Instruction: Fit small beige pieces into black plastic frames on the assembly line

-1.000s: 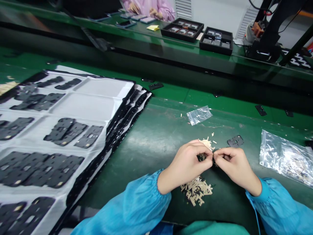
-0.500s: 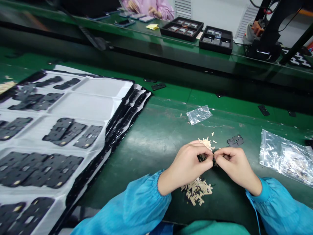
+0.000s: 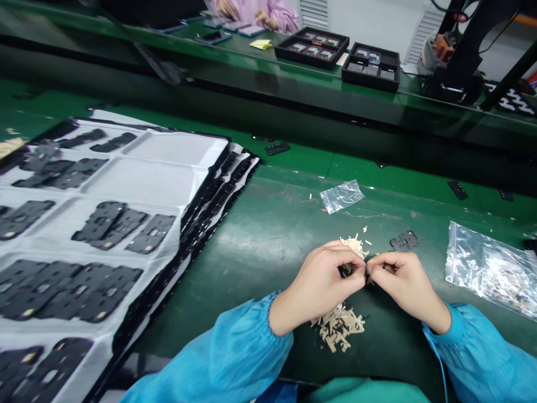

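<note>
My left hand (image 3: pixel 331 277) is pinched, thumb against forefinger, its tips almost meeting those of my right hand (image 3: pixel 400 277). That hand is pinched in the same way. Whatever lies between the fingertips is too small and hidden to name. Just behind the left fingers is a heap of small cream pieces (image 3: pixel 354 245). A looser pile of beige strips (image 3: pixel 339 329) lies on the green mat below my hands. One flat black part (image 3: pixel 404 240) rests behind my right hand.
At the left, stacked white-lined trays (image 3: pixel 138 179) hold several black parts. A small clear bag (image 3: pixel 342 196) lies behind my hands, a larger filled bag (image 3: pixel 495 268) at the right. Black boxes (image 3: pixel 371 87) and a person in a pink sleeve (image 3: pixel 283 14) are beyond the raised ledge.
Both hands stay pinched in nearly the same place. The black parts on the far green strip appear slightly further right in view.
</note>
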A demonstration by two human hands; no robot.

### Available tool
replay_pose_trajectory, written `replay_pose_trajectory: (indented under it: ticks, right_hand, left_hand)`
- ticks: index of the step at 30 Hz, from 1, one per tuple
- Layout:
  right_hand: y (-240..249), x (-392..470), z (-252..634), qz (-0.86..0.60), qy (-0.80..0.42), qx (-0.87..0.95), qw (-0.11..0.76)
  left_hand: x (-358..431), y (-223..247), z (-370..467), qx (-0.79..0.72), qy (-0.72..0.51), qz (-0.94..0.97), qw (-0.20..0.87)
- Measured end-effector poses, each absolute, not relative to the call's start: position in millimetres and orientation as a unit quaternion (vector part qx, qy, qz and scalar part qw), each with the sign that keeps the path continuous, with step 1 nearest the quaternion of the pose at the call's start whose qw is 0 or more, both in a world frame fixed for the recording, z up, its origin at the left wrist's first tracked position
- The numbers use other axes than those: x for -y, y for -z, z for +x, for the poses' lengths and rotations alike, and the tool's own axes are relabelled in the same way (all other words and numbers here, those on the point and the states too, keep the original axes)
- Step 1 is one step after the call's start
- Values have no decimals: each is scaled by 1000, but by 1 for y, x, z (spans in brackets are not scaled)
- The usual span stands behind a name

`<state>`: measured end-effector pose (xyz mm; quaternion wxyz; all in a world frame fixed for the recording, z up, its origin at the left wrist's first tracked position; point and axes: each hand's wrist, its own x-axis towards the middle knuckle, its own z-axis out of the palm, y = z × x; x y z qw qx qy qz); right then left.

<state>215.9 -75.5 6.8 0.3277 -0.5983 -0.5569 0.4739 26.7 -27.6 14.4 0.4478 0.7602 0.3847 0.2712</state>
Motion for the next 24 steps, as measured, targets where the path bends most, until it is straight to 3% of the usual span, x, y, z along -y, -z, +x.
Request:
replay_pose_trajectory:
  ticks: [24]
  right_hand:
    - [0, 70, 218, -625, -468, 523, 341]
  left_hand:
    - [24, -15, 23, -381, -263, 774, 432]
